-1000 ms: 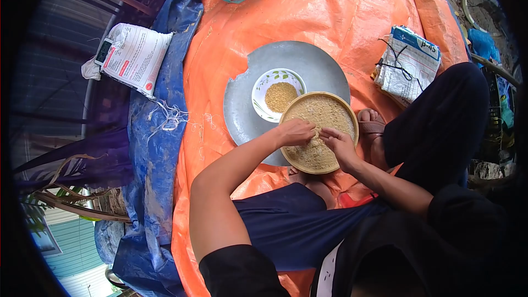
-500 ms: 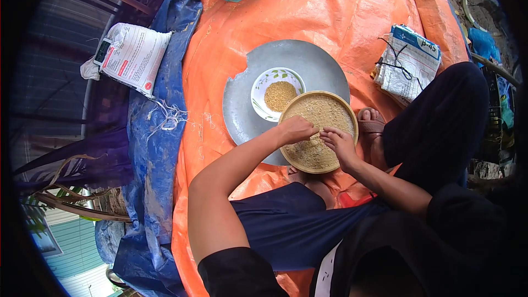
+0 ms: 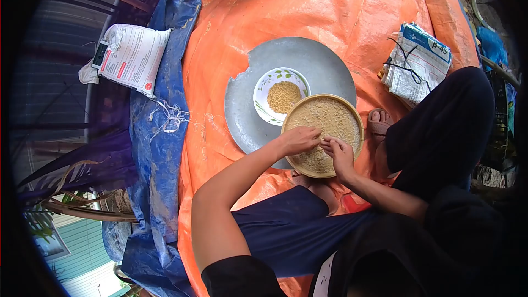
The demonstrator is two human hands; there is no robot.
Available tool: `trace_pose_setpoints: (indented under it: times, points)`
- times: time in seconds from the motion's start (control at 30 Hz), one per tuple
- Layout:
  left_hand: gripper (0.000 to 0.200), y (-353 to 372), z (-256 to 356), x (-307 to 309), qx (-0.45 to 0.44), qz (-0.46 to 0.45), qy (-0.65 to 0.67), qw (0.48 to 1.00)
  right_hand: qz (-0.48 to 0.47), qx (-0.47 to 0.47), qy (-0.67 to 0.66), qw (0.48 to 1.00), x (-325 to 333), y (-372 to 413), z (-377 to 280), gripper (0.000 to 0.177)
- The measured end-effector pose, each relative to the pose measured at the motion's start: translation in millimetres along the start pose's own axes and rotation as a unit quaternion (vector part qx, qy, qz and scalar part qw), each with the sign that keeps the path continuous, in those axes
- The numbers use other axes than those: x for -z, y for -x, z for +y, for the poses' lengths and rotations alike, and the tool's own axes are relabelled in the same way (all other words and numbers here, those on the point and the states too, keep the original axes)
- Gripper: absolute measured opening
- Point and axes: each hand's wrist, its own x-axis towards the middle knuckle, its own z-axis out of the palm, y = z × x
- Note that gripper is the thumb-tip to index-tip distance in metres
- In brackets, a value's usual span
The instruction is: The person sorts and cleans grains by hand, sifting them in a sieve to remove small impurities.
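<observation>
Tan, round-rimmed tray (image 3: 322, 175) of grain (image 3: 324, 113) overlaps a grey metal disc (image 3: 330, 60); inside the tray's rim, left hand (image 3: 300, 139) and right hand (image 3: 342, 157) pinch narrowly, contents unclear.

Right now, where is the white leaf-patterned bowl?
In the head view, the white bowl sits on the grey round tray, just beyond and to the left of the round basket.

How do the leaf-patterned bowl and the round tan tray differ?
The bowl is white with green leaves; the tray is plain tan. The tray is wider than the bowl. The bowl's grain gathers centrally; the tray's contents spread nearly rim to rim. Both are round.
</observation>
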Motion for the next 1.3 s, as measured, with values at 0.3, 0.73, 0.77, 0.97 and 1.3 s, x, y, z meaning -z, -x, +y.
trace_pose_setpoints:
  times: [0.3, 0.73, 0.77, 0.97, 1.3]
  points:
    - [0.011, -10, -7, 5, 0.028, -0.068, 0.002, 0.997, 0.007, 0.006, 0.020, 1.000, 6, -3, -4, 0.030]
    - [0.010, -16, -14, 20, 0.109, 0.001, 0.073, 0.991, 0.032, -0.057, -0.054, 0.996, 15, -29, -7, 0.031]
    - [0.010, -18, -11, 20, 0.113, 0.015, 0.096, 0.989, 0.029, -0.096, -0.094, 0.990, 13, -26, -12, 0.033]
    - [0.009, -43, 22, 37, 0.090, 0.068, 0.171, 0.979, -0.072, -0.152, -0.257, 0.952, 13, -34, 4, 0.037]
    - [0.009, -25, 9, 51, 0.241, 0.164, 0.169, 0.941, -0.147, -0.174, -0.284, 0.931, 10, -15, -26, 0.060]
